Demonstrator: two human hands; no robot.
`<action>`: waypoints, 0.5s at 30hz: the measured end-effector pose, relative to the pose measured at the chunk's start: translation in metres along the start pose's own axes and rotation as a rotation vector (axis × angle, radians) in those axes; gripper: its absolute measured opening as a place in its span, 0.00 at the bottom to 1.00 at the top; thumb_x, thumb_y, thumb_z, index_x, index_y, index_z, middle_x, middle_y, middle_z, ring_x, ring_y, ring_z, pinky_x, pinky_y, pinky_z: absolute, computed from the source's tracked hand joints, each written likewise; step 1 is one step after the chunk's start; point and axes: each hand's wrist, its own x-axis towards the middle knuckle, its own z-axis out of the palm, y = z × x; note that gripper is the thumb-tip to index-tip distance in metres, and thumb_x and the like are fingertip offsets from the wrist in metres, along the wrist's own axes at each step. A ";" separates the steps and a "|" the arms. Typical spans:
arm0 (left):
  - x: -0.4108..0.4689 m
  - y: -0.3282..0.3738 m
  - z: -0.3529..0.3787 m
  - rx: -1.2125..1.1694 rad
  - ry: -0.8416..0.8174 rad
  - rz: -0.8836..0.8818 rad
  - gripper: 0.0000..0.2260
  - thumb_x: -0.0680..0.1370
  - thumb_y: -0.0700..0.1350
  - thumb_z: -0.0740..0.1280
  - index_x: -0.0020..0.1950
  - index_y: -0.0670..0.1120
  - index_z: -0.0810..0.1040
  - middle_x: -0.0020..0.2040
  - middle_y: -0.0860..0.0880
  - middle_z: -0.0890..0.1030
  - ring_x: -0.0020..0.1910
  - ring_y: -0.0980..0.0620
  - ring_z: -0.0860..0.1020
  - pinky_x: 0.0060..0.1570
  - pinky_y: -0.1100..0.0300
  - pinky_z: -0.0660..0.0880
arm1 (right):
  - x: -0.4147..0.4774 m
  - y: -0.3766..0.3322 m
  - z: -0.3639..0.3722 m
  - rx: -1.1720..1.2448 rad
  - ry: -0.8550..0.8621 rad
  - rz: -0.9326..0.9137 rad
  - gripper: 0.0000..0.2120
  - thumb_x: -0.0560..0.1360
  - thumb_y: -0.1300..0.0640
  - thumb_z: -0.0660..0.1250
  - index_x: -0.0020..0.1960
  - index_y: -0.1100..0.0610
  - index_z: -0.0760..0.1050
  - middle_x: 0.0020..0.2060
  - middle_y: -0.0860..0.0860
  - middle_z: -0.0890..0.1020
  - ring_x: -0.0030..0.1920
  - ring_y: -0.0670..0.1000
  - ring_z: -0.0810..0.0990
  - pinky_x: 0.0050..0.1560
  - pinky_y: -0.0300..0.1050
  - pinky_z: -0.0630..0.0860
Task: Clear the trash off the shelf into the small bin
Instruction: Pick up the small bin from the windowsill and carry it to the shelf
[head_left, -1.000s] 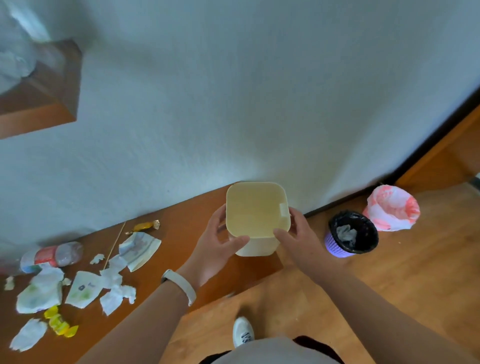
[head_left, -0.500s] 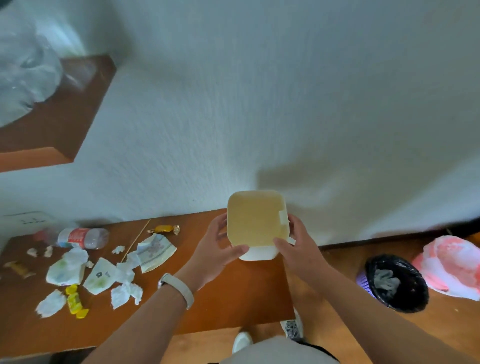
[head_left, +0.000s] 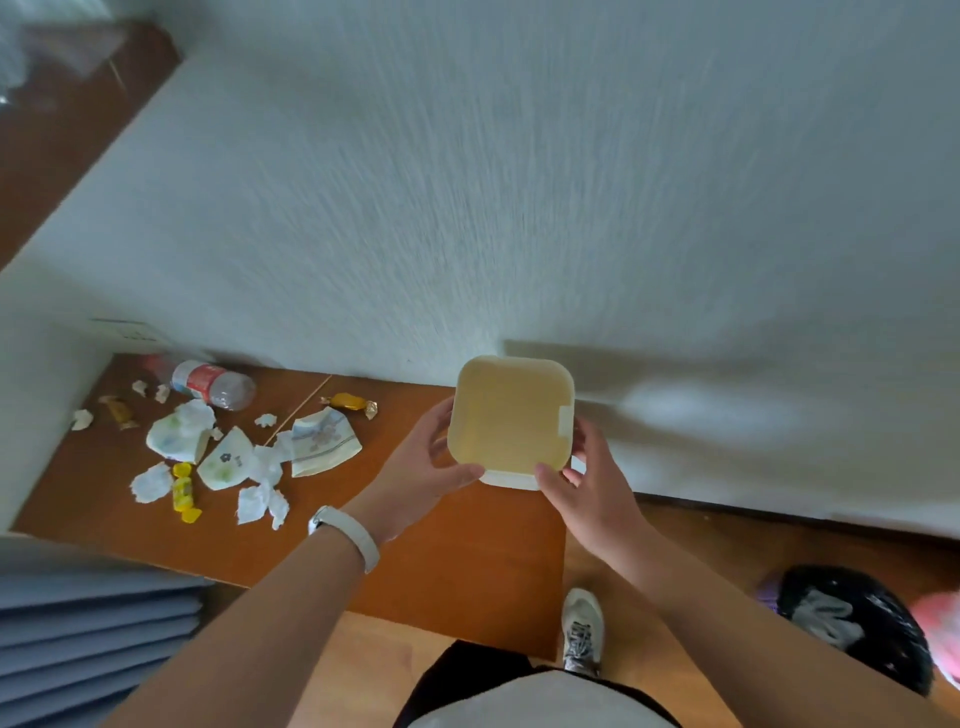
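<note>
I hold a small cream square bin (head_left: 511, 418) upright over the right end of the brown shelf (head_left: 441, 561), near the wall. My left hand (head_left: 421, 470) grips its left side and my right hand (head_left: 587, 480) grips its right near corner. The bin looks empty inside. Trash lies on the shelf's left part: a crushed plastic bottle (head_left: 210, 383), crumpled tissues (head_left: 262, 501), torn printed paper (head_left: 322, 440), yellow candy wrappers (head_left: 183, 491) and a gold wrapper (head_left: 349, 401).
A thin wooden stick (head_left: 298, 409) lies among the trash. On the floor at the right stands a purple bin with a black liner (head_left: 857, 623), a pink bag (head_left: 943, 629) beside it. Grey folded panels (head_left: 88, 634) fill the lower left. My shoe (head_left: 582, 631) is near the shelf's end.
The view has swung left and both hands have carried the bin with it, so more of the shelf and its trash shows. The grip on the bin is the same.
</note>
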 end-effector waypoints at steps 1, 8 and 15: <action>0.002 0.000 0.000 -0.009 0.003 0.003 0.36 0.71 0.45 0.78 0.74 0.61 0.64 0.66 0.63 0.74 0.64 0.62 0.74 0.52 0.60 0.79 | 0.002 0.001 -0.001 -0.002 0.000 -0.005 0.29 0.76 0.56 0.70 0.70 0.47 0.58 0.57 0.33 0.72 0.56 0.27 0.72 0.47 0.24 0.71; 0.021 -0.010 -0.003 -0.102 0.022 0.011 0.36 0.70 0.45 0.79 0.73 0.61 0.66 0.67 0.60 0.75 0.66 0.56 0.75 0.60 0.50 0.77 | 0.021 0.004 0.001 -0.025 0.019 0.004 0.29 0.76 0.58 0.70 0.70 0.49 0.59 0.55 0.33 0.71 0.55 0.25 0.71 0.46 0.23 0.71; 0.028 -0.020 -0.003 -0.194 0.029 -0.002 0.36 0.70 0.43 0.78 0.74 0.59 0.66 0.68 0.58 0.75 0.65 0.56 0.75 0.59 0.53 0.78 | 0.030 0.011 0.008 -0.080 0.032 0.049 0.32 0.76 0.54 0.70 0.74 0.50 0.57 0.56 0.30 0.69 0.55 0.24 0.70 0.48 0.22 0.69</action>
